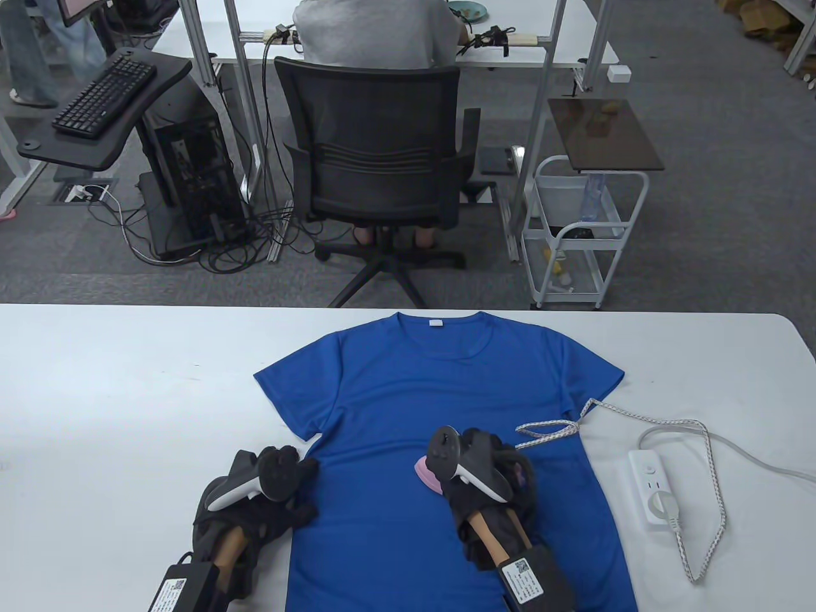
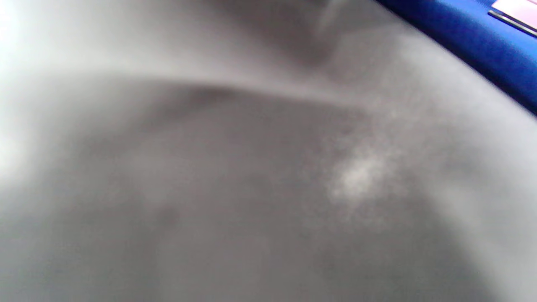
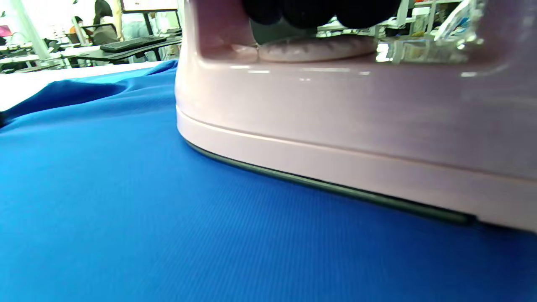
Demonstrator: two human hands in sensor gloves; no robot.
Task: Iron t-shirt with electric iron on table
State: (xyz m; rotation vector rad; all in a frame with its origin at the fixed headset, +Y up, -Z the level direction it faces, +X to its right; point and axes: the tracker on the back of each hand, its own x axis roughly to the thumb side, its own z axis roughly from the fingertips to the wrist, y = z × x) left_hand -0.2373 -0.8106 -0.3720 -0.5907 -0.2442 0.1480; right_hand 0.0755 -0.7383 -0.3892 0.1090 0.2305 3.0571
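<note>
A blue t-shirt (image 1: 440,408) lies flat on the white table (image 1: 127,395), collar toward the far edge. A pink electric iron (image 1: 428,474) sits soleplate-down on the shirt's middle; it fills the right wrist view (image 3: 356,121). My right hand (image 1: 488,468) grips its handle, and the gloved fingers (image 3: 319,10) wrap the handle from above. My left hand (image 1: 280,488) rests at the shirt's left side edge, fingers touching the fabric. The left wrist view is blurred, showing table and a strip of blue shirt (image 2: 470,33).
The iron's braided cord (image 1: 701,459) runs right from the shirt to a white power strip (image 1: 653,488) on the table's right side. An office chair (image 1: 376,159) and a white cart (image 1: 583,236) stand beyond the table's far edge.
</note>
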